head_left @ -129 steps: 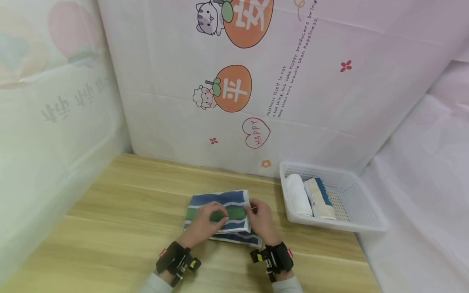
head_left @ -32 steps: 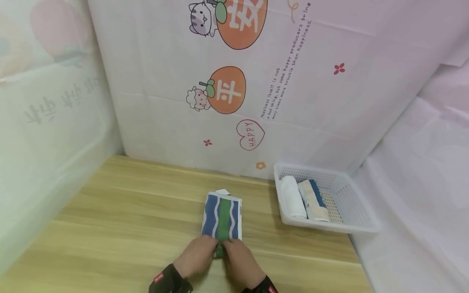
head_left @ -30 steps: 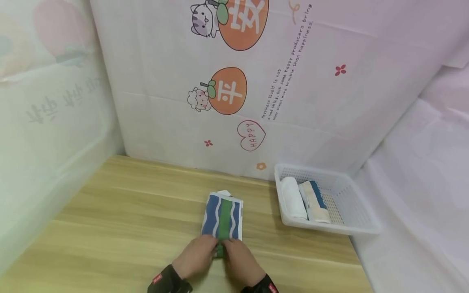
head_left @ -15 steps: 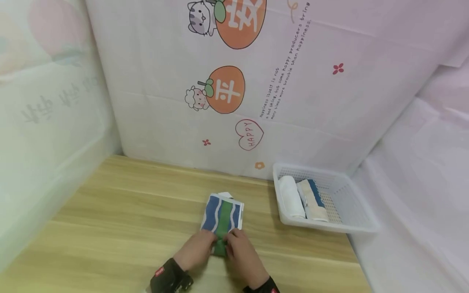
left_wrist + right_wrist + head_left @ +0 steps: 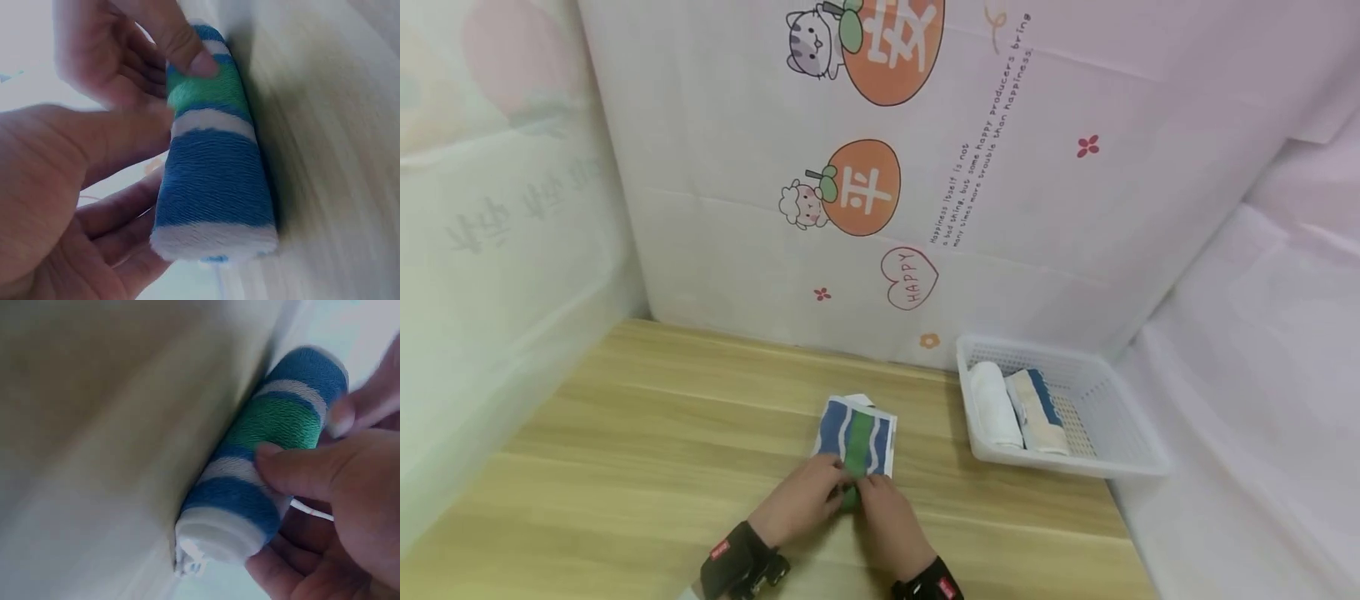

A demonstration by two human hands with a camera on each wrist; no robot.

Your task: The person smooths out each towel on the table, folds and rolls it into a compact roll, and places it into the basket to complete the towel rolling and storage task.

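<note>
A blue, green and white striped towel (image 5: 860,429) lies lengthwise on the wooden table, its near end wound into a roll. Both hands are at that roll, side by side. My left hand (image 5: 805,492) holds the left part, thumb on the near face and fingers behind, as the left wrist view shows on the rolled towel (image 5: 212,175). My right hand (image 5: 891,521) grips the right part; in the right wrist view its thumb presses the roll (image 5: 269,431) with the fingers beyond it. In the head view the hands hide most of the roll.
A white plastic basket (image 5: 1131,454) stands at the table's back right, holding a white rolled towel (image 5: 995,404) and a beige and blue one (image 5: 1037,412). A white tag (image 5: 859,400) sticks out at the towel's far end. Printed white sheets (image 5: 737,250) enclose the table.
Earlier the towel lay crosswise and wider, handled at its right edge. Now it is a narrow lengthwise strip with its near end rolled. In the last second both hands have moved slightly farther along it.
</note>
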